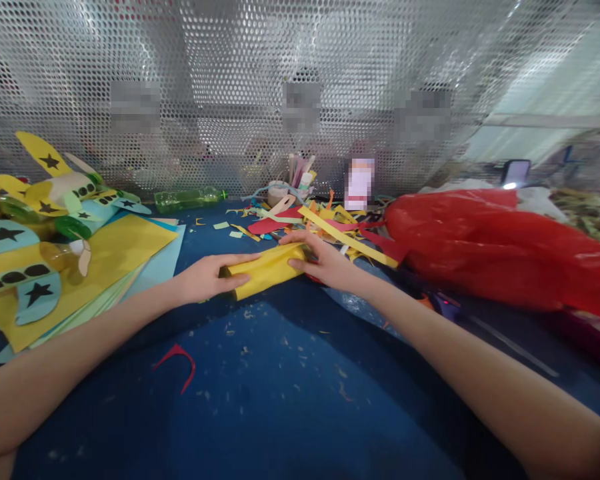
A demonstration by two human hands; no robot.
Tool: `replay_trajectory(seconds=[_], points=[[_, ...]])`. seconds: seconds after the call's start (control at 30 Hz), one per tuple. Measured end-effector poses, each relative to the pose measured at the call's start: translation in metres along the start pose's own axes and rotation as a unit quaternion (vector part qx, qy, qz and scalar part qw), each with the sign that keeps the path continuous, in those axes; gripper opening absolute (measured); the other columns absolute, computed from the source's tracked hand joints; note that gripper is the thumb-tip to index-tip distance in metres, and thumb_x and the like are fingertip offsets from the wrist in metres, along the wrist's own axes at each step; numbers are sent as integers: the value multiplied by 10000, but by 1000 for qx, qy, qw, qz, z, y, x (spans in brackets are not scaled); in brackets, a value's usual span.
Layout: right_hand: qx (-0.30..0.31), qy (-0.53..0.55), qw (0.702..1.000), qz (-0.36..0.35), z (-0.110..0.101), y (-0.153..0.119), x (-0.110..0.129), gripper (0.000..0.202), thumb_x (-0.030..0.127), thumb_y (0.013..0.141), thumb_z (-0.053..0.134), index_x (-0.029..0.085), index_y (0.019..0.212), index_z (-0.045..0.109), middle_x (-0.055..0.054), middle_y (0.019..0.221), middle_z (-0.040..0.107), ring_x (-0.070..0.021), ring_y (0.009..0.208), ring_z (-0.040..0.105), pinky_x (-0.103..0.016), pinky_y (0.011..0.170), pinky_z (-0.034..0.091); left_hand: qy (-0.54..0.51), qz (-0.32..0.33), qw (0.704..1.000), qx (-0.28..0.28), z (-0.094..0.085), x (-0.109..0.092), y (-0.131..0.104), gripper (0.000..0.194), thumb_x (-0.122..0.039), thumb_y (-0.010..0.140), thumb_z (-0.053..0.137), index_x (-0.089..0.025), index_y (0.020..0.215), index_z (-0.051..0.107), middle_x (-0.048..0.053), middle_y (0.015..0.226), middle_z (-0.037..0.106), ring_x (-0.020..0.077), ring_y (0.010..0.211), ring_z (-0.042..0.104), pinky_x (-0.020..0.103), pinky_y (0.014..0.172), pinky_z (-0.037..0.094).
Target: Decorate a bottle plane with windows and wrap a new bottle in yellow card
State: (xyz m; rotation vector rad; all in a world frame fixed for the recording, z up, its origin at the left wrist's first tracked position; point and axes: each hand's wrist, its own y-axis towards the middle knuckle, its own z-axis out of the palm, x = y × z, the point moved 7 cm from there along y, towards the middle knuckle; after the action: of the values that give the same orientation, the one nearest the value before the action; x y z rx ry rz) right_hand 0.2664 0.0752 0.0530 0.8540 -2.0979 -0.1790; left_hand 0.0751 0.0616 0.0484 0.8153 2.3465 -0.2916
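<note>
A roll of yellow paper (pixel 267 268) lies level between my two hands above the blue table (pixel 280 400); something dark or clear, perhaps a bottle, shows at its ends. My left hand (pixel 213 277) grips the roll's left end, thumb in front and fingers behind. At the right end my right hand (pixel 320 260) holds it with bent fingers over the top and the thumb side in front. Behind the roll lie paper scraps (pixel 280 217) and a long yellow strip (pixel 347 237).
At left are paper-decorated bottle planes (pixel 55 200) on coloured sheets (pixel 145 247). A green bottle (pixel 190 199) lies behind. A red plastic bag (pixel 480 247) fills the right. A red paper scrap (pixel 183 360) lies in front. Perforated metal sheeting (pixel 240 80) stands at the back.
</note>
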Motion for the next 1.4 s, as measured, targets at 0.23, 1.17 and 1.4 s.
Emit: replay_trajectory(seconds=[0.23,1.17,1.4], points=[[-4,24,1000,16,2,-2,-3,306,319,859,566,241,1154,552,-80,1214,581,-227,1099,567,-442,967,453,9,10,1000,-11,1,2,1,505,-462,883,512,-328,1368,463,-31,1401,495,207,1220,526,299,1019,402],[-8,10,998,-57,1,-4,0,106,281,866,574,227,957,570,-70,1113,616,-194,1072,589,-435,954,460,70,119,990,-32,5,-4,1,408,-381,931,463,-315,1331,506,12,1238,625,191,1168,552,334,987,428],[8,-15,998,-59,1,-3,0,95,244,864,558,230,958,565,-71,1153,608,-202,1105,576,-456,976,443,159,95,983,-6,8,-9,-4,401,-341,964,435,-350,1364,459,44,1474,398,220,1331,408,396,1089,339]])
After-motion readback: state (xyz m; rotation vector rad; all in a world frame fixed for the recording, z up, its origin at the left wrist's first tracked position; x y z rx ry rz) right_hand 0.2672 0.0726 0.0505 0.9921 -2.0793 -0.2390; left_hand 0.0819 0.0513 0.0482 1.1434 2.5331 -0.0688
